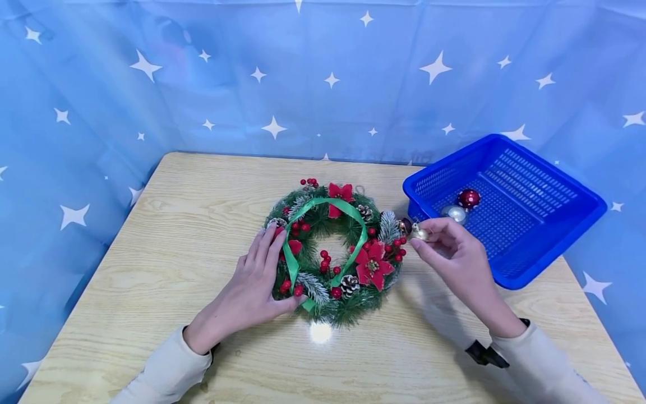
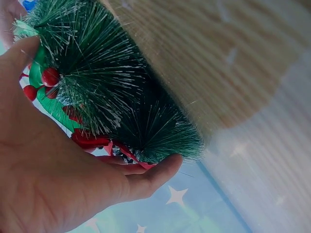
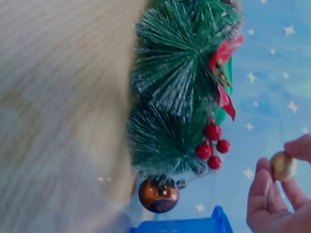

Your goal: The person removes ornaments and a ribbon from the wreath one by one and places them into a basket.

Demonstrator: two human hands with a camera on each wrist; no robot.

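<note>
A green wreath (image 1: 360, 303) with red flowers, berries, pinecones and a green ribbon (image 1: 362, 233) lies flat on the table. My left hand (image 1: 252, 283) rests on its left side, fingers spread over the needles and thumb at the lower edge. Beside the wreath's right edge, my right hand (image 1: 456, 261) pinches a small gold bauble (image 3: 283, 166) between thumb and fingertips. A copper-coloured bauble (image 3: 158, 196) hangs at that same edge of the wreath, close to the gold one in the head view.
A blue plastic basket (image 1: 550, 264) stands at the right of the table, close behind my right hand. Inside it lie a red dotted bauble (image 1: 469, 198) and a silvery one (image 1: 454, 213). A blue starry curtain (image 1: 227, 101) hangs behind the wooden table (image 1: 202, 191).
</note>
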